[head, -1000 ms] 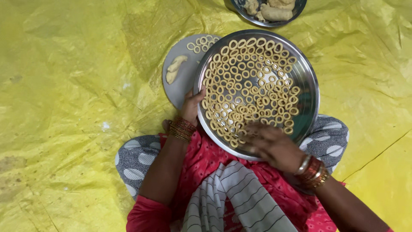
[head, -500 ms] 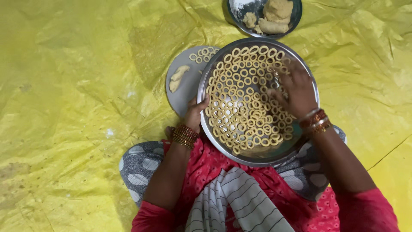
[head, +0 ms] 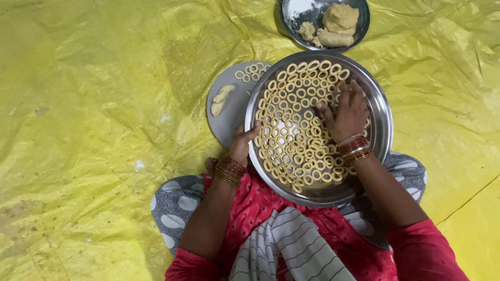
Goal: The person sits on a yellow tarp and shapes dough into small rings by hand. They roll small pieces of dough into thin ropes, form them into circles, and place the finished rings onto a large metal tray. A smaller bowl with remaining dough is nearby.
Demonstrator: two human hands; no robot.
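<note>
A wide steel dish (head: 383, 112) crowded with small dough rings (head: 291, 130), resting on the lap above a yellow sheet (head: 94, 130), is steadied at its near rim by the left hand (head: 241, 143), fingers curled around the edge. The right hand (head: 345, 115) is laid flat and open on the rings, nothing pinched; arranging appears under way, and light, even touches seem called for.

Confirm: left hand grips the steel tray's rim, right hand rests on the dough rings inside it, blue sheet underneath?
Not quite: the sheet is yellow, not blue, as the head view shows. The left hand does grip the steel tray's rim, and the right hand rests on the dough rings.
</note>
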